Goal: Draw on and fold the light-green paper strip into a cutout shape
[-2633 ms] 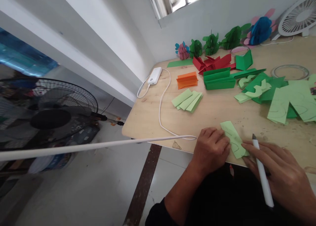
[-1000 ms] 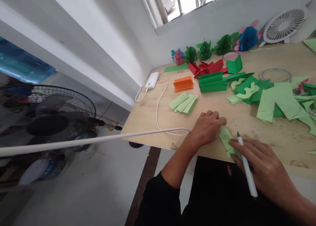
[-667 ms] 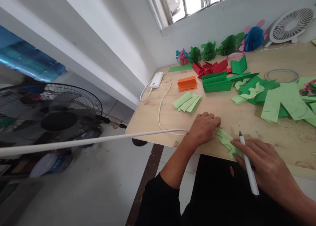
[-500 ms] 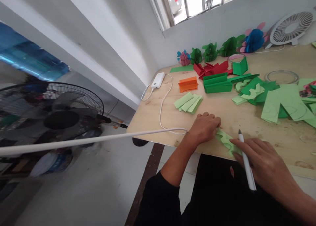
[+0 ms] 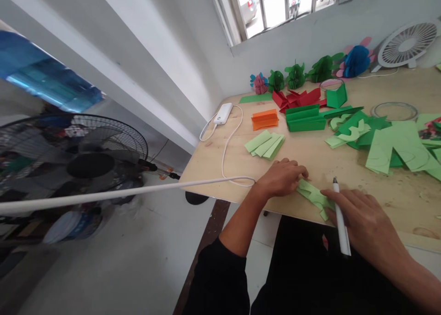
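Observation:
A light-green paper strip with curved cut-outs lies at the table's front edge, between my two hands. At its left end is my left hand, with its fingers curled down and closed on the paper. My right hand grips a white pen, dark tip pointing up and away from me. The thumb of this hand rests by the strip's right end, and the palm hides part of it. Beyond my left hand lies a fanned stack of folded light-green paper.
Folded orange paper, green paper and red paper lie farther back. Light-green cut sheets lie at right near a tape roll. A white cable runs from a power bank. A small fan stands behind.
The strip and its left end have shifted slightly left with my left hand. The pen in my right hand has tilted more upright. The whole view has moved slightly.

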A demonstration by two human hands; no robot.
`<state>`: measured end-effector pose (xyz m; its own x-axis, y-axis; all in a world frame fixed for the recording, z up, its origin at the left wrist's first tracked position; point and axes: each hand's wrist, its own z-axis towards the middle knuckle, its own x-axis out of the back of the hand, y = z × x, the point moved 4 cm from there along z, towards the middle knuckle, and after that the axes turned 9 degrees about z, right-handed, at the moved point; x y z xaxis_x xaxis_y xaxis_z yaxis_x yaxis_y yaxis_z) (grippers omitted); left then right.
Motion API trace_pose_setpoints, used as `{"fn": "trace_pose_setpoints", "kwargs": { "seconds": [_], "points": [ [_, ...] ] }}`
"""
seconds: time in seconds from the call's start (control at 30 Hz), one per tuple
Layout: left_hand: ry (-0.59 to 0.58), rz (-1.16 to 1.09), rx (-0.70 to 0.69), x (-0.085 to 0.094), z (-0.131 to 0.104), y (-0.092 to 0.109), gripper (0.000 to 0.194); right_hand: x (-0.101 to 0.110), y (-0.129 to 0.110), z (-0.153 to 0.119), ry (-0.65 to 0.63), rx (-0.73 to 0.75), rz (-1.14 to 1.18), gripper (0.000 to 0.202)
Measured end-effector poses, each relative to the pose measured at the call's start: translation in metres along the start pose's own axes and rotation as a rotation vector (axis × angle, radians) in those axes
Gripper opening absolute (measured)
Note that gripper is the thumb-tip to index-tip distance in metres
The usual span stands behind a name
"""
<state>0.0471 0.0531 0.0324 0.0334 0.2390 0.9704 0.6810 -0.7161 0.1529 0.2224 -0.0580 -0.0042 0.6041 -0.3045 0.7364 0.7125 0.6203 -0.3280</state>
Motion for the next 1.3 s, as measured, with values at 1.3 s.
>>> {"fn": "trace_pose_setpoints", "kwargs": {
  "seconds": [1.3],
  "points": [
    [0.275, -0.906, 0.319, -0.026, -0.035, 0.012, 0.007, -0.004, -0.001, 0.032, 0.106, 0.001, 0.013, 0.021]
  ]
}}
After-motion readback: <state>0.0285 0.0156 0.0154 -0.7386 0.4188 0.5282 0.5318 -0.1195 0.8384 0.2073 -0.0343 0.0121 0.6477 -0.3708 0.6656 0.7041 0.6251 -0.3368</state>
